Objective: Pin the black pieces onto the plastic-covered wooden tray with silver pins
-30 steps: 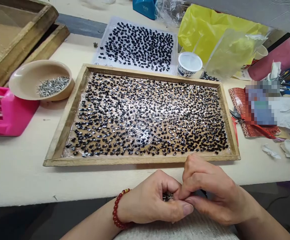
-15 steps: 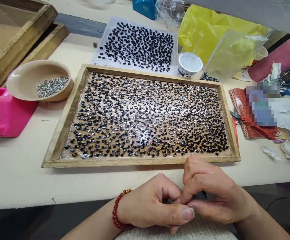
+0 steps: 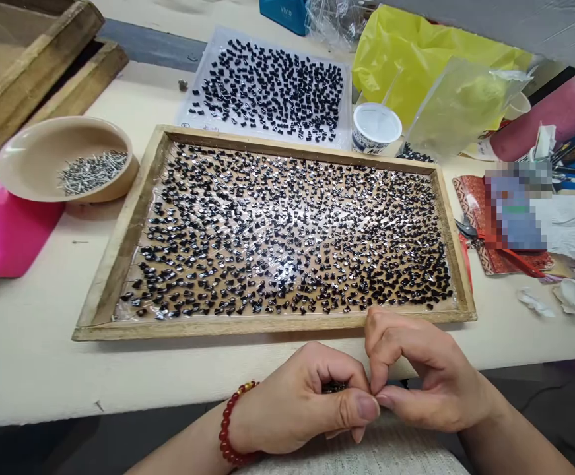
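Observation:
My left hand, with a red bead bracelet at the wrist, is curled closed around a bunch of small dark, shiny metal pieces; only a bit of the bunch shows in the fist. Thumb and forefinger of my right hand are pinched together against the left fingertips. What that pinch holds, if anything, is too small to see. Just beyond both hands lies a wooden-framed tray, with many small black glossy pieces spread over its clear film.
At the left stand a beige bowl of metal pins and a pink tape dispenser. Behind the tray are a white sheet with black pieces and a paper cup. Red-handled pliers lie at the right.
The fingertips of both hands have shifted slightly, and the right pinch now meets the left fingertips more openly in view. The camera view has moved a little; the tray looks unchanged.

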The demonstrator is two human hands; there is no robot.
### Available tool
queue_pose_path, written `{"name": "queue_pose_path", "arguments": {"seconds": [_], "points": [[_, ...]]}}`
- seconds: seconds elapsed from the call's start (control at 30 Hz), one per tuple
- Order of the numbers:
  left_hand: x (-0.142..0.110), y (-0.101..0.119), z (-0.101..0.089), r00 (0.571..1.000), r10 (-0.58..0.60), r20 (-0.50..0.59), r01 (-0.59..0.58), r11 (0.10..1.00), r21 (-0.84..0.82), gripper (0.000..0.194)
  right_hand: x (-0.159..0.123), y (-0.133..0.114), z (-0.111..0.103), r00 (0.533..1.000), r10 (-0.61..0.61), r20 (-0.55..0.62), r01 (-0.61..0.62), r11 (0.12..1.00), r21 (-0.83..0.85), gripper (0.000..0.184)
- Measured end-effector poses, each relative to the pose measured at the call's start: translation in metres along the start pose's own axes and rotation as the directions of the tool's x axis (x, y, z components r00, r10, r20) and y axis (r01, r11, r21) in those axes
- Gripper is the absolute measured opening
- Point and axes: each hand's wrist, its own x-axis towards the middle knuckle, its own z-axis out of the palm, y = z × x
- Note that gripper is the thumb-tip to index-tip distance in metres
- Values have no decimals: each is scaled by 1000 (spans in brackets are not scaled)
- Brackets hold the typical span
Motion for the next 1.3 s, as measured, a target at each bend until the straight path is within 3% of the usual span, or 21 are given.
{"name": "queue_pose_path", "arguments": {"seconds": [0.13, 0.23, 0.3, 0.4, 0.5, 0.67, 1.3], "points": [[0, 0, 0, 997, 51, -51, -52, 998, -21, 50, 0, 0, -1, 999, 10, -49, -11, 1000, -11, 9], [-1, 2, -1, 991, 70, -115, -76, 996, -46, 52, 4, 5, -9, 965, 2, -262, -65, 971, -232, 7], [-2, 3, -2, 986, 83, -143, -92, 994, -57, 46, 7, 13, -15, 919, -62, -389, -156, 849, -505, 10], [-4, 3, -2, 986, 95, -139, -103, 993, -52, 36, 12, 26, -21, 913, -116, -390, -233, 638, -734, 9], [-5, 1, -1, 988, 72, -140, -84, 993, -85, 32, 14, 33, -20, 923, -82, -376, -263, 580, -771, 10], [-5, -2, -2, 986, 35, -162, -61, 986, -156, 32, 14, 33, -17, 926, -75, -370, -270, 553, -788, 10], [-8, -5, -8, 987, 101, -128, -99, 995, 26, 59, 14, 33, -18, 944, -103, -315, -224, 501, -836, 10]]}}
